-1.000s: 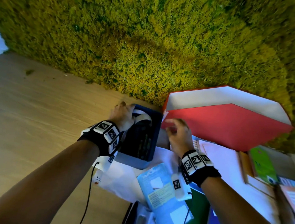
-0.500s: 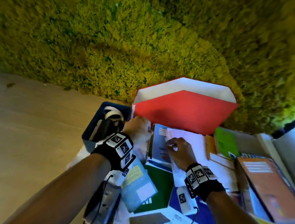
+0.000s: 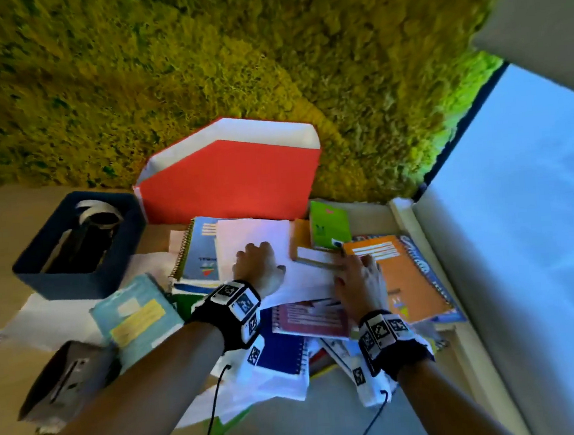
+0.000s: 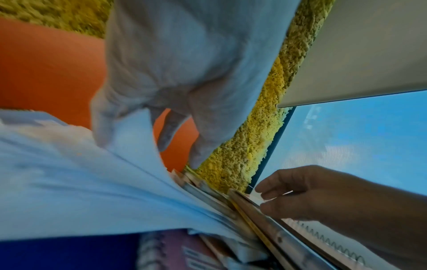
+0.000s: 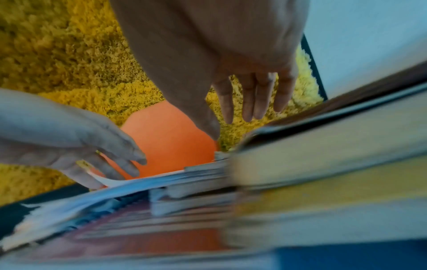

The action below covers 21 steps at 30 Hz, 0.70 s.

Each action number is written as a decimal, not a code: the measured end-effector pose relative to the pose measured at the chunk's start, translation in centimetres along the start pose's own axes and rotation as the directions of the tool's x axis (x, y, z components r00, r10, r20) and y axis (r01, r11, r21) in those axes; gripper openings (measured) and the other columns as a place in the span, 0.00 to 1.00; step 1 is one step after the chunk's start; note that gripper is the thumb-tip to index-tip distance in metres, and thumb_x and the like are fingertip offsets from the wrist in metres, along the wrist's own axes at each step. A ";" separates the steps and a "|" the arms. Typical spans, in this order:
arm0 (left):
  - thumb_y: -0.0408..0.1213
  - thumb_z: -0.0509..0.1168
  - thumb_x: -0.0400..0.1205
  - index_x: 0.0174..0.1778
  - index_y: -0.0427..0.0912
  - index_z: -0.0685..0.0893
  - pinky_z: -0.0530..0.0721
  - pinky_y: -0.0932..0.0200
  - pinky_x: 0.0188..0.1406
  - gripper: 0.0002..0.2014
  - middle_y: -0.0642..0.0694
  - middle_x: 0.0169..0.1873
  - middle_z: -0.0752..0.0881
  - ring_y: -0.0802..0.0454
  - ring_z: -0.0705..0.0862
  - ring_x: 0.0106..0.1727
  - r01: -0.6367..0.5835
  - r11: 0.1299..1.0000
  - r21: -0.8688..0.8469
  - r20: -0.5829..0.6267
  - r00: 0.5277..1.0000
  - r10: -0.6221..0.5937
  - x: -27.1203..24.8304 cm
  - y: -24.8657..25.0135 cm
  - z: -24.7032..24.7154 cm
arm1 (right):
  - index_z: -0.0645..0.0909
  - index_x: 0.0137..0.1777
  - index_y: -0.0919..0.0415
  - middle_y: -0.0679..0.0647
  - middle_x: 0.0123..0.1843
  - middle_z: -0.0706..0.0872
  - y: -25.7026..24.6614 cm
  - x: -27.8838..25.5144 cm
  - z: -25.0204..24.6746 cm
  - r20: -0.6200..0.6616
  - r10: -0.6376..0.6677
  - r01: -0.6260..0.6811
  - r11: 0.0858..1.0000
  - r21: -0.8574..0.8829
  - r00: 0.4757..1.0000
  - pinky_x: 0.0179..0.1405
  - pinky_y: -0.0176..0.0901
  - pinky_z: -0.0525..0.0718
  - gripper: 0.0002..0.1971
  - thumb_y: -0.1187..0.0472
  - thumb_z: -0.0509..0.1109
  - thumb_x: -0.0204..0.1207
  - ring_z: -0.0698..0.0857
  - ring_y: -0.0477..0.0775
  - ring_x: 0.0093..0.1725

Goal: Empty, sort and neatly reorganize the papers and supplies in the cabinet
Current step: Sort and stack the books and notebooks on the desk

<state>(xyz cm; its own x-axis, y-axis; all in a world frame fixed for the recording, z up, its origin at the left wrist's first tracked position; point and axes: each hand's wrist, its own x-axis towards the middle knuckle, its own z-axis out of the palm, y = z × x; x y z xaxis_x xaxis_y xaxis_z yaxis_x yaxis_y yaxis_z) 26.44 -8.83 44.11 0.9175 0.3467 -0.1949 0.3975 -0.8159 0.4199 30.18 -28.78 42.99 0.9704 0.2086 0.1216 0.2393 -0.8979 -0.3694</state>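
A loose pile of notebooks and papers lies on the floor in the head view. My left hand (image 3: 255, 266) rests on a stack of white sheets (image 3: 257, 231). In the left wrist view its thumb and fingers pinch the raised edge of those white sheets (image 4: 69, 173). My right hand (image 3: 358, 278) lies flat over an orange spiral notebook (image 3: 400, 273), fingertips by a tan booklet (image 3: 311, 255). Seen from the right wrist, the right hand's fingers (image 5: 250, 102) are straight and hold nothing. A red folder (image 3: 228, 187) leans on the green moss wall behind.
A dark blue bin (image 3: 77, 282) with a tape roll (image 3: 98, 213) stands at the left. A light blue booklet (image 3: 137, 315), a grey device (image 3: 64, 375), a green booklet (image 3: 329, 226) and maroon (image 3: 310, 318) and blue (image 3: 197, 255) spiral notebooks surround the hands. A white cabinet panel (image 3: 521, 250) bounds the right.
My left hand left the blue bin and moved right onto the white sheets. My right hand shifted right from the sheets to the orange notebook. The view swung right.
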 end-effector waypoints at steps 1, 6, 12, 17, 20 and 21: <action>0.50 0.64 0.82 0.67 0.39 0.74 0.75 0.40 0.66 0.23 0.35 0.65 0.76 0.33 0.72 0.69 0.025 0.999 0.031 -0.006 1.000 -0.025 -0.3 0.8 0.3 | 0.76 0.69 0.55 0.63 0.60 0.77 0.9 -0.3 -0.6 -0.034 0.018 -0.020 0.998 -0.056 0.999 0.51 0.60 0.78 0.24 0.50 0.63 0.73 0.75 0.70 0.60; 0.50 0.63 0.82 0.63 0.40 0.79 0.57 0.24 0.74 0.20 0.37 0.64 0.77 0.34 0.67 0.74 -0.043 0.973 0.227 -0.064 0.996 0.059 -1.9 4.4 1.5 | 0.73 0.65 0.60 0.63 0.65 0.75 4.8 -1.5 -2.6 0.049 0.255 -0.240 0.949 -0.202 0.966 0.59 0.61 0.78 0.30 0.35 0.62 0.76 0.74 0.69 0.65; 0.47 0.67 0.79 0.31 0.42 0.76 0.81 0.48 0.42 0.16 0.42 0.34 0.81 0.34 0.85 0.47 -0.242 0.965 -0.102 0.093 0.963 0.252 -2.6 7.1 3.7 | 0.79 0.54 0.60 0.61 0.57 0.85 6.6 -1.6 -3.2 0.020 0.104 -0.097 0.972 -0.214 0.994 0.49 0.50 0.82 0.22 0.42 0.57 0.82 0.84 0.65 0.54; 0.53 0.69 0.78 0.30 0.39 0.76 0.71 0.56 0.29 0.21 0.38 0.32 0.84 0.34 0.85 0.41 -0.192 0.942 -0.277 0.224 0.940 0.258 -3.7 8.6 5.7 | 0.82 0.50 0.53 0.53 0.52 0.87 7.4 -2.1 -4.0 0.005 0.060 -0.058 0.981 -0.186 0.998 0.42 0.47 0.84 0.23 0.34 0.60 0.77 0.87 0.61 0.47; 0.57 0.71 0.74 0.31 0.41 0.80 0.77 0.56 0.33 0.22 0.44 0.33 0.85 0.39 0.87 0.43 -0.106 0.920 -0.378 0.330 0.913 0.241 -3.6 9.5 7.0 | 0.82 0.60 0.52 0.54 0.57 0.83 9.3 -3.4 -4.7 -0.047 0.199 -0.199 0.980 0.006 0.979 0.51 0.48 0.82 0.25 0.34 0.65 0.74 0.84 0.58 0.54; 0.59 0.72 0.73 0.38 0.41 0.84 0.82 0.55 0.39 0.21 0.45 0.38 0.88 0.43 0.87 0.45 -0.080 0.911 -0.405 0.352 0.906 0.236 -3.7 9.7 7.2 | 0.80 0.63 0.54 0.56 0.58 0.81 10.1 -4.0 -4.9 -0.118 0.275 -0.267 0.961 0.075 0.954 0.55 0.49 0.81 0.26 0.35 0.67 0.73 0.83 0.58 0.57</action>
<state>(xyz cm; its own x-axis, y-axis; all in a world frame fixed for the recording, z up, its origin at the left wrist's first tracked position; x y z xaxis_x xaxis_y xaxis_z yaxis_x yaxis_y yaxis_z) 26.84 -21.39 42.49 0.9200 -0.0412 -0.3898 0.2945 -0.5837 0.7567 28.54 -40.58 43.32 0.9879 -0.0934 0.1236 -0.0270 -0.8894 -0.4563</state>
